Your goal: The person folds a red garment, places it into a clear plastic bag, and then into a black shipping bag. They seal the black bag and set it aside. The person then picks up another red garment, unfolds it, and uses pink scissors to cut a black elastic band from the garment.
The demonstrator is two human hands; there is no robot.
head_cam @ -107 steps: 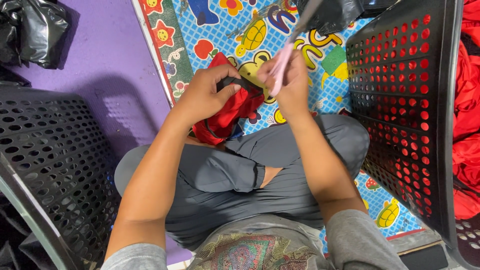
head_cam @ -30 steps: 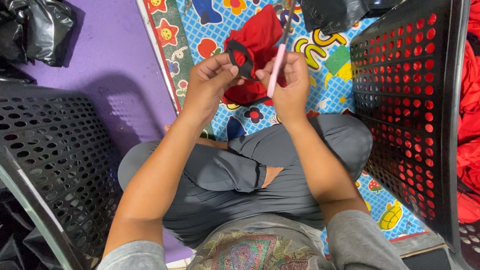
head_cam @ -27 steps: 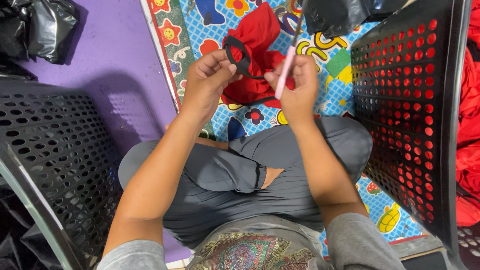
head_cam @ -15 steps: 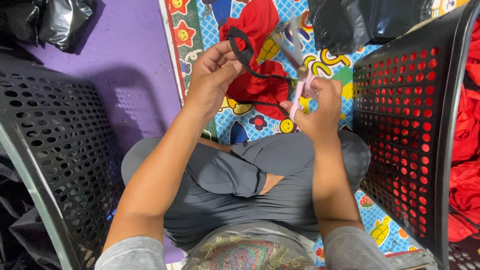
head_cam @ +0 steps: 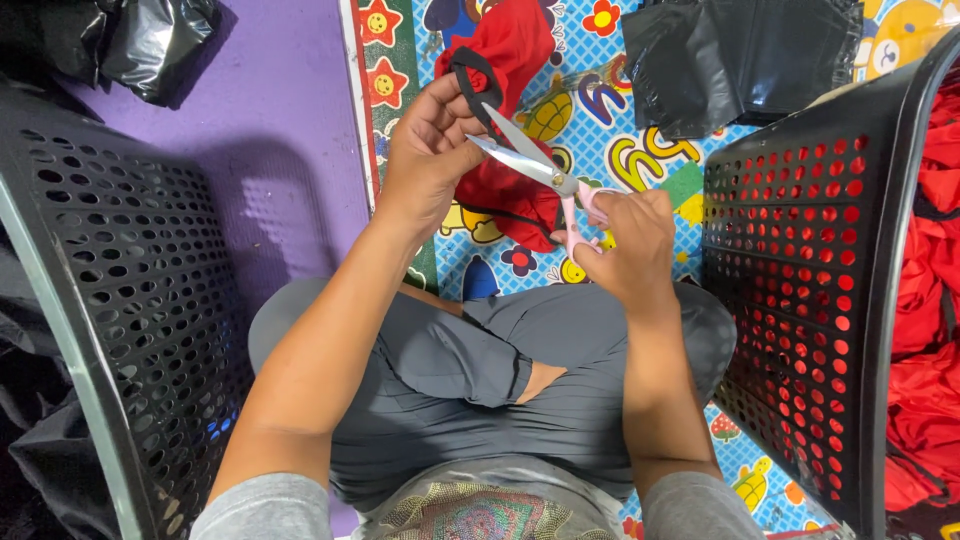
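Seated cross-legged on the floor, grey trousers (head_cam: 470,390) nearest the camera. Flanked by a black perforated basket (head_cam: 130,300) on the left and a second basket (head_cam: 800,300) on the right holding red cloth (head_cam: 930,300), both within arm's reach. Right hand (head_cam: 625,245) closed through the pink handles of the scissors (head_cam: 545,180), blades parted and angled up-left toward the work. Left hand (head_cam: 430,150) clamped on the black strap (head_cam: 475,80) of the red fabric piece (head_cam: 510,120), lifted off the patterned play mat (head_cam: 600,130), apparently to keep the strap taut at the blades. Beyond, black plastic bags (head_cam: 740,55) on the mat.
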